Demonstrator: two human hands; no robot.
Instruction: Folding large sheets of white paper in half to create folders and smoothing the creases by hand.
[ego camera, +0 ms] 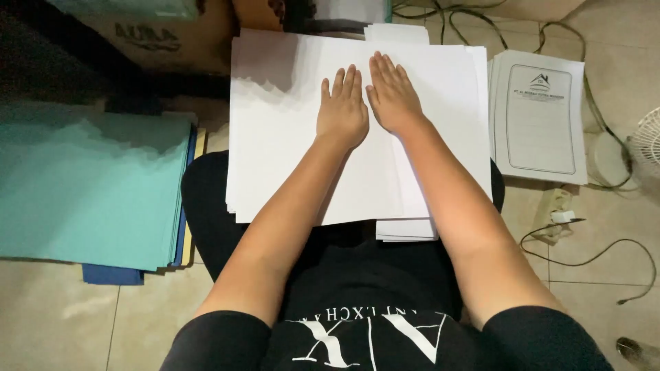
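I have my left hand [342,110] and right hand [393,96] lying flat, fingers spread open, side by side on the stack of white paper [289,137] across my lap, gripping nothing. The sheets look fanned unevenly, so a sideways push could slide them onto the floor [69,323]. Teal folders [89,185] lie left, printed forms [540,117] right, cables [591,254] nearby.

Beige tiled floor [82,323], cables [591,257], cardboard box [172,41], white fan [646,141] at right edge.
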